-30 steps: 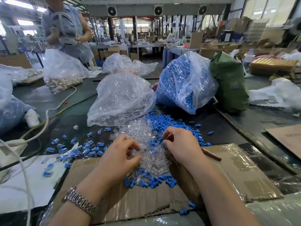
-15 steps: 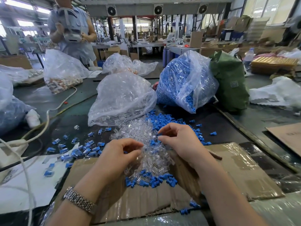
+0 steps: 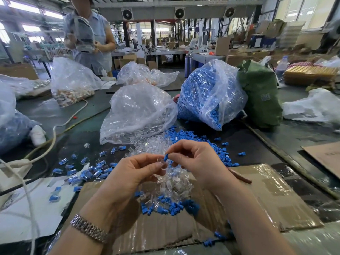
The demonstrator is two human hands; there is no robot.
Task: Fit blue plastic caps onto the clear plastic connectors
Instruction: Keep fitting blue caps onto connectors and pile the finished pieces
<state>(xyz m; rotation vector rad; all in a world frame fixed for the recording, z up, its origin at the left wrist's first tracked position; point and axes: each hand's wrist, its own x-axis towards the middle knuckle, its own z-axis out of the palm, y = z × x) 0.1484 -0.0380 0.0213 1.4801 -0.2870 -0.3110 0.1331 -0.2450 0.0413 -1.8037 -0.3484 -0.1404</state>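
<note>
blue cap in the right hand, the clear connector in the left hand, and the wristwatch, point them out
blue cap [image 3: 165, 157], head view, on its blue body between the fingertips
clear connector [image 3: 160, 161], head view, on its transparent body at the left fingertips
wristwatch [image 3: 88, 228], head view, on the metal band

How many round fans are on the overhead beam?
3: left fan, middle fan and right fan, spaced along the grey beam. Others may be out of frame.
</note>
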